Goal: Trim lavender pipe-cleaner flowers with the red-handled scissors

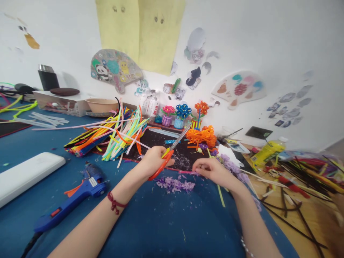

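Orange-handled scissors (162, 165) are in my left hand (155, 162), their blades pointing up and away to the right. My right hand (211, 170) pinches a short pink pipe cleaner (188, 172), which sticks out to the left from the fingertips. Just below and between the hands, a small heap of fluffy purple clippings (176, 184) lies on the blue table cover. Purple fuzzy stems (231, 165) lie beside and partly behind my right wrist. The dark cutting mat (185, 156) beyond my hands is strewn with tiny scraps.
A large bundle of coloured pipe cleaners (123, 130) lies at the back left. A blue glue gun (77, 197) rests left of my forearm, near a white case (29, 175). Pipe-cleaner flower pots (179, 122) and an orange fuzzy pile (202, 136) stand behind; a yellow bottle (268, 152) is right.
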Demonstrator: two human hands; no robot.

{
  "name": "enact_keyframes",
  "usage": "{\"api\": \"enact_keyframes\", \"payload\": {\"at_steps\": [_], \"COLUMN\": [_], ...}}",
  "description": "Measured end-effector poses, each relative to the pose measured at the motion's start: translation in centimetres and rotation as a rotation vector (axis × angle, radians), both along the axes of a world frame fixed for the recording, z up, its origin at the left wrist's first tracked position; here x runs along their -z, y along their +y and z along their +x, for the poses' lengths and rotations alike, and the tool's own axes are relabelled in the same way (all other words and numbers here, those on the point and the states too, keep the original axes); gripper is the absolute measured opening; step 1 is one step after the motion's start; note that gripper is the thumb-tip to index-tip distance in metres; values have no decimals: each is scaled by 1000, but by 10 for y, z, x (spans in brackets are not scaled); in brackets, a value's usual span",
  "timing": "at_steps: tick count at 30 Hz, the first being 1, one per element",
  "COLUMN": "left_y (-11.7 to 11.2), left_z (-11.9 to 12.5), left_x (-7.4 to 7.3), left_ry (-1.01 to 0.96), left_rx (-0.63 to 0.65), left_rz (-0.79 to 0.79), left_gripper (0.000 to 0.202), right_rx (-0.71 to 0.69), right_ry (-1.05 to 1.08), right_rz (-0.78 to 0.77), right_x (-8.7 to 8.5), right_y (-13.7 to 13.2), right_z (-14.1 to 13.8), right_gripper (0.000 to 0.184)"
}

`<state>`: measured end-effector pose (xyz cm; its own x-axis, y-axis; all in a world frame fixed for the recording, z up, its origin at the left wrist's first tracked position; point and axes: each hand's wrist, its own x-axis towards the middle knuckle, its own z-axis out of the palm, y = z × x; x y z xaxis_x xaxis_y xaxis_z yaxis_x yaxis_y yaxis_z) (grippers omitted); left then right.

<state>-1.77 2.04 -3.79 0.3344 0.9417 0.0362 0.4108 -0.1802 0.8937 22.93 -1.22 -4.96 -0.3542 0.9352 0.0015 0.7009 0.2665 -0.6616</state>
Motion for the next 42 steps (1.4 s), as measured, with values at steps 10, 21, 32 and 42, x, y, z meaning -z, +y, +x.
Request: {"api": "enact_keyframes", "payload": {"at_steps": [10, 21, 32, 42], "left_y": [-7, 1, 0, -4], "left_z": [16, 6, 5, 10], "left_x": [8, 5, 6, 5], "left_ry": [78, 99, 135, 87], "left_rx": [60, 2, 33, 86], "left_rz": [91, 97, 70, 46], "left_gripper": [30, 31, 32, 35], "right_rx": [-10, 19, 27, 1], "right_ry": [237, 226, 258, 298], "right_rz": [-48, -28, -22, 1], "right_x": [-3, -5, -5, -5], "right_y": [-4, -3, -3, -6], "right_z": [-13, -9, -11, -22], "right_gripper": [21, 21, 22, 21]}}
